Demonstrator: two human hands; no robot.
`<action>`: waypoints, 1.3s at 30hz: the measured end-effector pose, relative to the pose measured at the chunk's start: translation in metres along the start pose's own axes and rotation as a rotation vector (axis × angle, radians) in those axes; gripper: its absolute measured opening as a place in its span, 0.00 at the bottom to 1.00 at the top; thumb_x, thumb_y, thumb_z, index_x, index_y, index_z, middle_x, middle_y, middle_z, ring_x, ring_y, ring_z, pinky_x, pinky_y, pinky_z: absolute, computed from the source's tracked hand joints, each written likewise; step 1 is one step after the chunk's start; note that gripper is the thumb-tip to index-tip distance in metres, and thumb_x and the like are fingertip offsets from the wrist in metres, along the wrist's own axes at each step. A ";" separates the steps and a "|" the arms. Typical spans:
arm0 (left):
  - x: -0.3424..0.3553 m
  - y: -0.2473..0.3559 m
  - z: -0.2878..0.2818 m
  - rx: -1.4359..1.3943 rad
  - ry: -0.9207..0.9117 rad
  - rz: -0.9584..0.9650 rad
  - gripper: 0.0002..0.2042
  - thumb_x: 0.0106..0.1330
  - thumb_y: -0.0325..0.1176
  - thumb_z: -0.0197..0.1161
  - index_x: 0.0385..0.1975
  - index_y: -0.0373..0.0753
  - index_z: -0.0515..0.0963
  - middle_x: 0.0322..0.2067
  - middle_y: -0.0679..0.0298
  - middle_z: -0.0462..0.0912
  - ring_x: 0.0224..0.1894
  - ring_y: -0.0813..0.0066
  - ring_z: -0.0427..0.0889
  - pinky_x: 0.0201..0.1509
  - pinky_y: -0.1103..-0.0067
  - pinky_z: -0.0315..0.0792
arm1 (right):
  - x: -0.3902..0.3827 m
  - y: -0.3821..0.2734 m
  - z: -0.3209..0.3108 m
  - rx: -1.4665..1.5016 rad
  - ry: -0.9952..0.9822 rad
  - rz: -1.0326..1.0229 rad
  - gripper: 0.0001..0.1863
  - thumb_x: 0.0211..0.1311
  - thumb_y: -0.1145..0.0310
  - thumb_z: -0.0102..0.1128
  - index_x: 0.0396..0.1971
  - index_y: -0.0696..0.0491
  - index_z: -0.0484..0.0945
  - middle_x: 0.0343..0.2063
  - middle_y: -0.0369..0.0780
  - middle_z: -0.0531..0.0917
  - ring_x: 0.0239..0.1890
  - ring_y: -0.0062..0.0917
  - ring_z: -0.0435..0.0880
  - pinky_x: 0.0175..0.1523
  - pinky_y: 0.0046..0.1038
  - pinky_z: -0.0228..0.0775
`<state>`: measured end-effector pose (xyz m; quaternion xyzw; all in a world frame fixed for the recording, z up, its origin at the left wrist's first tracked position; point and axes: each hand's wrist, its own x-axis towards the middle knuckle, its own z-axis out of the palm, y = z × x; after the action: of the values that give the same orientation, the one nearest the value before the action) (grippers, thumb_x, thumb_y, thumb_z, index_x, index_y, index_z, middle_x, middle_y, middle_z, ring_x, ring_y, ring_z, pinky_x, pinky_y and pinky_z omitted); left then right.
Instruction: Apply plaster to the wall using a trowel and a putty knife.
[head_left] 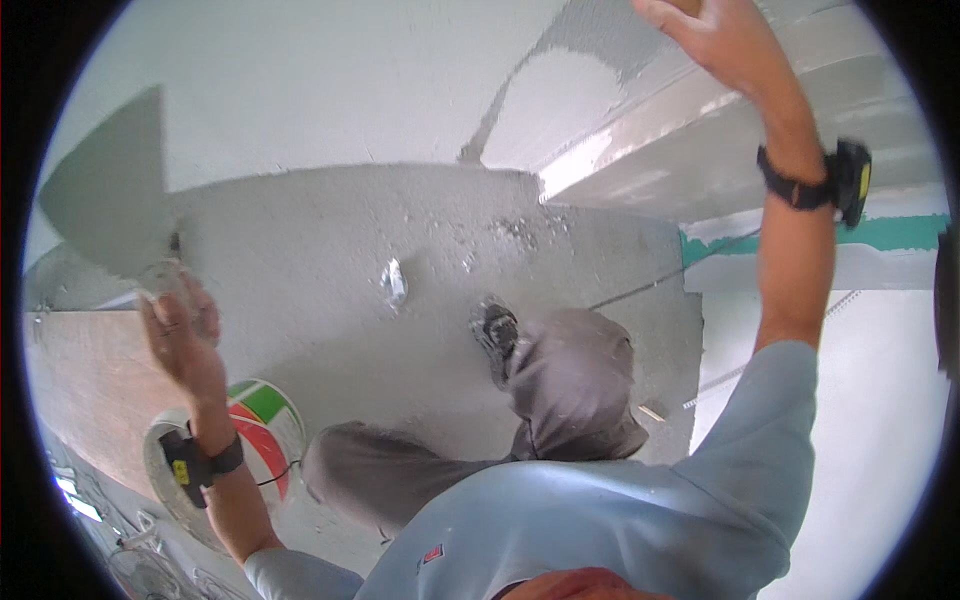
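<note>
A broad, flat, wedge-shaped trowel (115, 180), its blade smooth grey, stands out at far left before the pale wall (330, 90), whose finish bears a darker grey smeared patch (590, 35). Below the wall's bottom edge, the rough, debris-flecked floor (320, 240) leaves open room between the wall and the person's legs, while a round bucket (265, 420) stands just beside the tan board (90, 365) at lower left. The left hand (185, 335) is closed on the trowel's handle; the right hand (715, 40), raised, is cut off at the upper rim, so its grip cannot be told.
</note>
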<state>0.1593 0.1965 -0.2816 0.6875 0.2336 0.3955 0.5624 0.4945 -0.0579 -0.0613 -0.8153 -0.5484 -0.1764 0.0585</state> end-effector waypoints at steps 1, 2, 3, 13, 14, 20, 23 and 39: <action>0.002 0.006 0.006 -0.029 0.050 -0.016 0.20 0.64 0.50 0.44 0.40 0.37 0.66 0.23 0.69 0.67 0.20 0.86 0.62 0.19 0.89 0.55 | -0.002 -0.006 -0.001 0.039 0.331 -0.029 0.14 0.47 0.73 0.53 0.36 0.61 0.70 0.31 0.48 0.77 0.30 0.33 0.75 0.35 0.33 0.65; 0.004 0.013 0.012 -0.059 0.099 -0.029 0.20 0.64 0.50 0.43 0.40 0.37 0.66 0.23 0.69 0.67 0.21 0.86 0.63 0.20 0.88 0.56 | -0.006 -0.007 0.002 0.046 0.362 -0.035 0.14 0.47 0.73 0.53 0.36 0.61 0.70 0.31 0.48 0.77 0.30 0.33 0.75 0.35 0.33 0.65; 0.006 0.013 0.013 -0.024 -0.008 0.053 0.20 0.64 0.50 0.43 0.40 0.37 0.66 0.24 0.69 0.67 0.22 0.86 0.63 0.22 0.87 0.58 | -0.013 -0.007 0.006 0.127 0.446 0.100 0.14 0.47 0.67 0.55 0.34 0.60 0.72 0.27 0.43 0.77 0.26 0.27 0.74 0.31 0.28 0.65; -0.007 0.077 0.070 -0.091 -0.995 -0.034 0.16 0.66 0.43 0.44 0.30 0.34 0.70 0.17 0.71 0.66 0.20 0.85 0.62 0.22 0.85 0.59 | -0.043 -0.050 0.003 1.798 0.529 0.631 0.14 0.56 0.60 0.43 0.32 0.56 0.71 0.25 0.37 0.75 0.25 0.23 0.75 0.30 0.24 0.68; -0.011 0.085 0.074 -0.104 -1.104 -0.136 0.19 0.65 0.47 0.43 0.31 0.34 0.70 0.17 0.70 0.65 0.19 0.85 0.61 0.20 0.85 0.57 | -0.046 -0.050 -0.001 1.943 0.457 0.639 0.17 0.60 0.58 0.39 0.38 0.55 0.71 0.31 0.38 0.77 0.32 0.26 0.77 0.37 0.26 0.71; -0.026 0.119 0.085 0.004 -1.192 -0.215 0.23 0.64 0.53 0.42 0.30 0.34 0.68 0.16 0.71 0.62 0.17 0.86 0.58 0.18 0.86 0.54 | -0.063 -0.071 -0.033 1.760 0.568 0.639 0.19 0.61 0.54 0.33 0.35 0.53 0.68 0.24 0.36 0.76 0.23 0.23 0.76 0.22 0.24 0.67; -0.021 0.139 0.097 -0.033 -1.170 -0.260 0.24 0.63 0.54 0.41 0.28 0.35 0.68 0.15 0.72 0.61 0.17 0.86 0.58 0.17 0.86 0.53 | -0.073 -0.057 0.001 1.433 0.546 0.654 0.21 0.60 0.49 0.37 0.28 0.54 0.68 0.15 0.36 0.71 0.12 0.18 0.68 0.15 0.20 0.59; 0.047 0.094 0.130 0.100 -0.618 0.369 0.09 0.64 0.30 0.44 0.39 0.34 0.65 0.31 0.60 0.68 0.29 0.73 0.71 0.31 0.79 0.68 | -0.094 -0.195 0.135 2.520 0.501 0.434 0.19 0.60 0.56 0.42 0.40 0.55 0.70 0.35 0.40 0.78 0.34 0.28 0.79 0.36 0.28 0.76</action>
<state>0.2794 0.1317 -0.1850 0.8318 -0.0563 0.2520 0.4913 0.3144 -0.0252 -0.2389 -0.2165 -0.1676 0.3229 0.9060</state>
